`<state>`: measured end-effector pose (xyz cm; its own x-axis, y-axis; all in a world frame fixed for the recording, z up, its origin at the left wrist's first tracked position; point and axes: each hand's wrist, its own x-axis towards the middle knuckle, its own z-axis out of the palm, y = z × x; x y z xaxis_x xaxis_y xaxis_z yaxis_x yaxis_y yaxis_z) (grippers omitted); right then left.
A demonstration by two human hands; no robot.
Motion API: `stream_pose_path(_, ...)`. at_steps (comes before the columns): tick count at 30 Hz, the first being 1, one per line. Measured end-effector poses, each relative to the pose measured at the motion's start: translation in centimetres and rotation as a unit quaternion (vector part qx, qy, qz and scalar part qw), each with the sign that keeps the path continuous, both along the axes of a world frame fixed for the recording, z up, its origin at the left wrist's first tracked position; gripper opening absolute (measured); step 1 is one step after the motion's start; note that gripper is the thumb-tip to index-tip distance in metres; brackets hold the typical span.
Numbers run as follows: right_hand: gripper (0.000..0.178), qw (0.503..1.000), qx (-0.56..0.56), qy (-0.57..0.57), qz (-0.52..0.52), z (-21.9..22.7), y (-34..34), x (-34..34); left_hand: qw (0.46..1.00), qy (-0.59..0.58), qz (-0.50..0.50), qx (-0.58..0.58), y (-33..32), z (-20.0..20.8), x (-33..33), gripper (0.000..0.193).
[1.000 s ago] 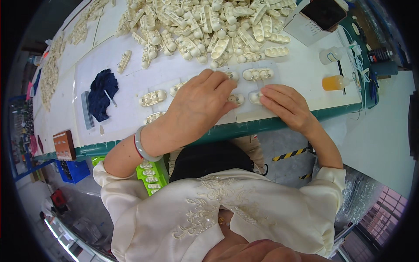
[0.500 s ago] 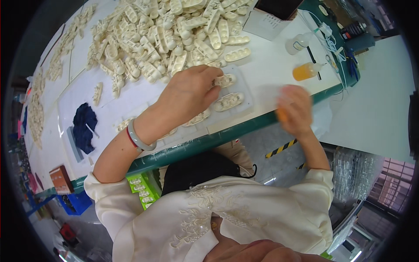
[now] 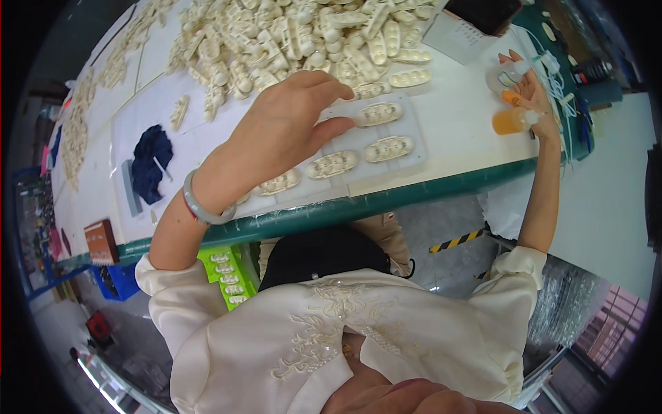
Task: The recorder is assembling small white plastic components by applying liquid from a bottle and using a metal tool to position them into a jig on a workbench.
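My left hand (image 3: 296, 114) reaches over a pale tray (image 3: 414, 117) with several oval cream moulded pieces in it. Its thumb and index finger are apart, with the thumb tip beside one cream piece (image 3: 379, 114); the other fingers are partly hidden. Two more pieces, a right one (image 3: 388, 148) and a middle one (image 3: 333, 164), lie along the tray's near side. At the right end of the table, my right hand (image 3: 541, 103) has its fingers and thumb about a clear squeeze bottle (image 3: 500, 79). An orange cover (image 3: 512, 98) shows on one digit. A bottle of orange liquid (image 3: 508, 122) is just below.
A large heap of cream pieces (image 3: 276, 41) spreads over the far table. At the back right stands a white box (image 3: 458, 38) with a dark phone-like slab on top. A dark blue cloth (image 3: 152, 162) lies left. A green bin (image 3: 224, 272) of pieces is below the table edge.
My right hand has moved from the table's front edge up and right to the clear bottle. My left thumb and index finger have come off a cream piece. The view has shifted slightly.
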<state>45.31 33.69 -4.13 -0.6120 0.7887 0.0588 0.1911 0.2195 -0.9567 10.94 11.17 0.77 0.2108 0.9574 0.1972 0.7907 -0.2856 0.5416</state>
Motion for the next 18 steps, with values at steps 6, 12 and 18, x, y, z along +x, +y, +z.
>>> stream_pose_path(6, 0.059, 0.997, -0.021, -0.067, -0.012, -1.7, 1.2, 0.0, 0.996, 0.009, 0.075, 0.045, -5.5, 0.8, 0.3, 0.029)
stream_pose_path(12, 0.046, 0.969, 0.02, 0.128, -0.212, -2.4, -1.4, 3.7, 0.998, 0.017, 0.01, 0.051, -3.2, -2.0, 6.2, 0.039)
stream_pose_path(18, 0.044, 0.945, 0.043, 0.164, -0.281, -3.0, -7.5, 5.0, 0.992, 0.112, 0.022, 0.05, -1.9, -4.2, 7.4, 0.032)
